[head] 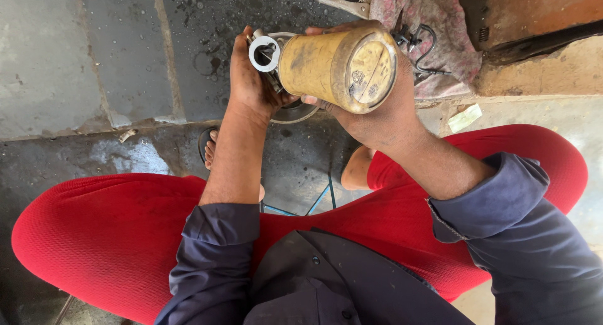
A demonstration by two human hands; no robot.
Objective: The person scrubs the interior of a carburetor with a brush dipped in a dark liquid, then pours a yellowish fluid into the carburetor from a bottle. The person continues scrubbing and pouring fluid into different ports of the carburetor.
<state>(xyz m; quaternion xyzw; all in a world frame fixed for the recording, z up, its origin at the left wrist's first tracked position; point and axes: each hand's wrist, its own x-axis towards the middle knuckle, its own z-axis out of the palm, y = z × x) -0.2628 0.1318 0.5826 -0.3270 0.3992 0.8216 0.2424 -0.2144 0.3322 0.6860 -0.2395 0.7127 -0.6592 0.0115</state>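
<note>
- Your right hand (377, 111) is wrapped around the yellow metal cylinder (336, 67), fingers curled under its body, holding it up over the stained floor (125, 48) between your knees.
- Your left hand (251, 80) grips the white ring fitting (265, 53) at the cylinder's left end, fingers closed on it.
- Locking pliers (339, 0) lie on the far floor, just beside a pink rag (433, 30) at the far right.
</note>
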